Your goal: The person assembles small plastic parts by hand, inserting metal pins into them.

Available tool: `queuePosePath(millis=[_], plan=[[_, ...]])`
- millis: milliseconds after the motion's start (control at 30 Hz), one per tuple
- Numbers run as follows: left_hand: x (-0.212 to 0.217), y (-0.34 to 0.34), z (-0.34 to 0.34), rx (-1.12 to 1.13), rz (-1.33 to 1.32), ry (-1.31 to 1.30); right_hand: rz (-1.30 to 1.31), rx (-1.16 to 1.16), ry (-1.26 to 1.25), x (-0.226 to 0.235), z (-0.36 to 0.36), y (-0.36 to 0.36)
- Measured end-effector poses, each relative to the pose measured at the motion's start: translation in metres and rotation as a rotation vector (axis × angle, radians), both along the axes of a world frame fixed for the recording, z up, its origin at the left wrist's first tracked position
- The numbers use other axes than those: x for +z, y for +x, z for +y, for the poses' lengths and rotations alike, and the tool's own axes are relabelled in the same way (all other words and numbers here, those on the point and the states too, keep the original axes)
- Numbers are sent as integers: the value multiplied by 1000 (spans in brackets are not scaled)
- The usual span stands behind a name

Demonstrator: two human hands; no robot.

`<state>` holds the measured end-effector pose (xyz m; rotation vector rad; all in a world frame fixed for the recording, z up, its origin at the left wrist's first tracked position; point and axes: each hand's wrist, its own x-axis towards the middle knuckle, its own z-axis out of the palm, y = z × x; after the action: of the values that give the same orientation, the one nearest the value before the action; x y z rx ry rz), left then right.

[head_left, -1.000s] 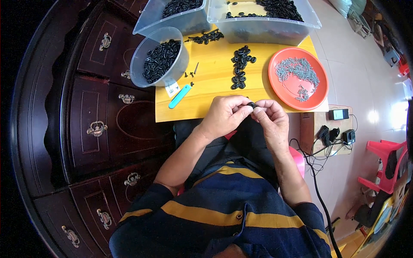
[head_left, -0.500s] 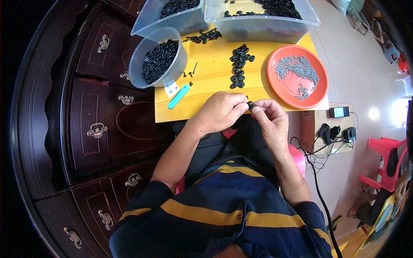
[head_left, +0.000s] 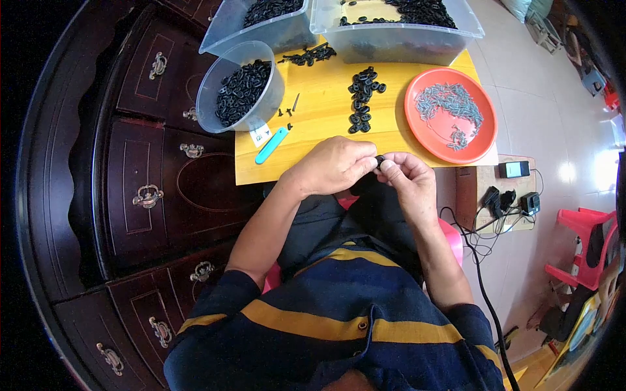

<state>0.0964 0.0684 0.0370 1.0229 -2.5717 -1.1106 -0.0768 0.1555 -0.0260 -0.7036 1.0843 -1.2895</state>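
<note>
Just over the near edge of the yellow table (head_left: 306,153), my two hands meet at the fingertips. Between them is a small black oval piece (head_left: 381,159), mostly covered by the fingers. My left hand (head_left: 339,164) is closed, its thumb and forefinger pinched at the piece's left side. My right hand (head_left: 408,177) pinches the same piece from the right with thumb and forefinger. Beyond the hands lies a loose pile of similar black oval pieces (head_left: 360,104). To the right stands a red-orange plate (head_left: 417,133) holding many small grey pins.
At the left is a clear round tub (head_left: 207,107) of black pieces. Two clear bins (head_left: 391,49) (head_left: 287,40) stand at the back. A turquoise-handled tool (head_left: 271,146), several small black screws (head_left: 289,112) and a dark wooden cabinet (head_left: 137,169) are on the left.
My left hand has shifted slightly and the black piece has turned a little between the fingers. The rest looks the same.
</note>
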Motion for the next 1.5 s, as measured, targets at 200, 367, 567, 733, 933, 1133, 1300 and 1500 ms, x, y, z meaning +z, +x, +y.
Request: queuePosePath(millis=[200,367,567,733,933,1133,1300,1500], plan=[[-5,-4,2,55,84,3,-70,-34,-1,-2,-1,0],[-5,-7,7,92,92,-26,-55,-38,11,-2,-1,-1],[-4,-7,3,93,56,10,-60,-15,6,-2,-1,0],[0,-6,0,46,44,21,-68,26,-34,-4,-1,-2],[6,-22,22,208,160,-257,-235,-18,129,-5,-3,-8],[-13,-34,27,222,213,-526,-350,-53,126,-5,-2,-9],[-18,-36,27,204,261,-567,-393,-60,134,-5,-1,-11],[-18,-36,28,220,266,-518,-408,-56,143,-8,-1,-11]])
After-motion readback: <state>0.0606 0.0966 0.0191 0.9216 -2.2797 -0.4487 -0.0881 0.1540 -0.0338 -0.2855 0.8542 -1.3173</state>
